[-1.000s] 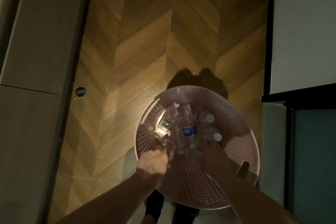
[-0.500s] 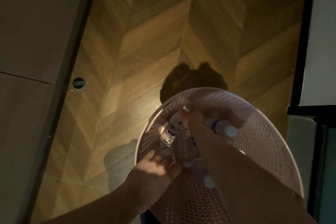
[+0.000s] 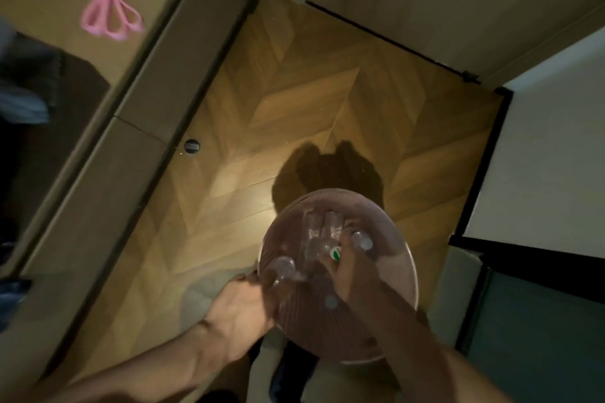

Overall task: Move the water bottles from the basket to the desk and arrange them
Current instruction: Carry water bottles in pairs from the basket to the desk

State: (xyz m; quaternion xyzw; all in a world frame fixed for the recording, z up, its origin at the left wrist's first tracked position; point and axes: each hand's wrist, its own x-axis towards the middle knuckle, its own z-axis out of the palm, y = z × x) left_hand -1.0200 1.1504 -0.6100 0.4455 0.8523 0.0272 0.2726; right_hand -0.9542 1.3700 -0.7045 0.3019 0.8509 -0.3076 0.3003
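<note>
Pink basket (image 3: pixel 397 240), one, under two hands; blurred bottles (image 3: pixel 322 232) uncountable.

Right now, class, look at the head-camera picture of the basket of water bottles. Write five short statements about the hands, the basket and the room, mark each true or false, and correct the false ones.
1. The left hand grips the rim of the pink basket. True.
2. The right hand rests on the wooden floor. False: it reaches into the basket among the water bottles.
3. The basket is empty. False: several clear bottles lie in it.
4. A pink looped object lies on the surface at upper left. True.
5. The picture is sharp enough to count the bottles. False: motion blur smears them, so the number cannot be told.
</note>
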